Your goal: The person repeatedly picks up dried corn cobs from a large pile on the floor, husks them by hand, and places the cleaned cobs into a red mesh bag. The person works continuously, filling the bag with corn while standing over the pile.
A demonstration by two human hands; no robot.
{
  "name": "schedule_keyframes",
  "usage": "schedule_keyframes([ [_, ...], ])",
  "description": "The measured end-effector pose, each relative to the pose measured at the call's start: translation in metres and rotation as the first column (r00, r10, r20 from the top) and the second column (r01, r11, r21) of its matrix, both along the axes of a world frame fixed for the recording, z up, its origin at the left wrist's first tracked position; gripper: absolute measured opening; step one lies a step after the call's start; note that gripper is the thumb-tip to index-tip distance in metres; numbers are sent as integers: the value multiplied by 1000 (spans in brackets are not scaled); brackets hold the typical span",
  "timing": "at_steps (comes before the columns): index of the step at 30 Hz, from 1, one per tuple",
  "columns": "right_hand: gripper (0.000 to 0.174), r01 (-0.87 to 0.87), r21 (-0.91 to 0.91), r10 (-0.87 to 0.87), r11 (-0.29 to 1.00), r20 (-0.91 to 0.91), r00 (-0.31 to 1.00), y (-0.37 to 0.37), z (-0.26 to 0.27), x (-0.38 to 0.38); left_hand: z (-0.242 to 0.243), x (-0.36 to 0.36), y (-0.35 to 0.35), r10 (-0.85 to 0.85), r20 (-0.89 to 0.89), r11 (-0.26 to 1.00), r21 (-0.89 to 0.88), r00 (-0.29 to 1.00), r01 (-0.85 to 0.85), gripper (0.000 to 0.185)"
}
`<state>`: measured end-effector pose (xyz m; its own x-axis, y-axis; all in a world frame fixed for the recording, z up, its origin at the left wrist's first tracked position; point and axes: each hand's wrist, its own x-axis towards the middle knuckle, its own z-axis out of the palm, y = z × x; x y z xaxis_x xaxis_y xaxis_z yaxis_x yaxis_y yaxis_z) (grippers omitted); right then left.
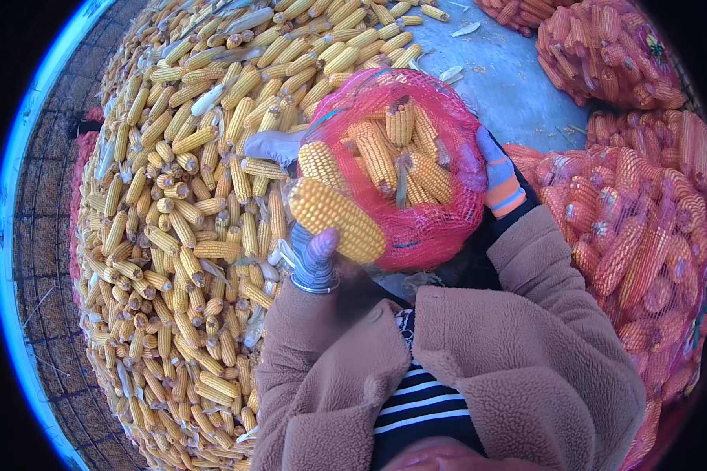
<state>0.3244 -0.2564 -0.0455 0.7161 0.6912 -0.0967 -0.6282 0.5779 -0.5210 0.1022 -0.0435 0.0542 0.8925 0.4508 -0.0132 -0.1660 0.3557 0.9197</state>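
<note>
My left hand (315,253), in a striped knit glove, grips a yellow corn cob (336,221) at the near left rim of a red mesh sack (389,241). Another cob (320,166) lies just beyond, at the sack's left side, and may be in the same grasp. My right hand (498,173), in a blue and orange striped glove, holds the sack's right rim, its fingertips partly hidden by the mesh. The sack's mouth faces up, and several corn cobs (374,154) lie inside.
A large heap of husked corn cobs (182,229) spreads along the left. Filled red mesh sacks (636,235) stand at the right and upper right (607,53). Grey floor (489,70) with loose husks shows beyond the sack. A wire mesh fence (53,235) runs along the far left.
</note>
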Motion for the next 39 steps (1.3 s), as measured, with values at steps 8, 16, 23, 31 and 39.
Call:
schedule_keyframes([
  [8,39,42,43,-40,998,-34,999,-17,15,-2,-55,94,-37,254,-437,811,583,863,57,65],
  [16,40,220,-237,-135,946,329,935,-17,18,-5,-74,84,-44,293,-131,285,957,947,44,54],
  [23,39,139,11,-139,990,74,988,-12,6,-7,-56,165,-6,241,-342,420,880,908,220,56],
  [31,42,97,-99,-87,990,100,991,-6,-19,-9,-70,228,0,327,-325,462,874,887,149,34],
  [39,41,147,-62,-134,987,180,974,-4,-39,-3,-104,205,47,429,-110,-9,992,896,125,38],
])
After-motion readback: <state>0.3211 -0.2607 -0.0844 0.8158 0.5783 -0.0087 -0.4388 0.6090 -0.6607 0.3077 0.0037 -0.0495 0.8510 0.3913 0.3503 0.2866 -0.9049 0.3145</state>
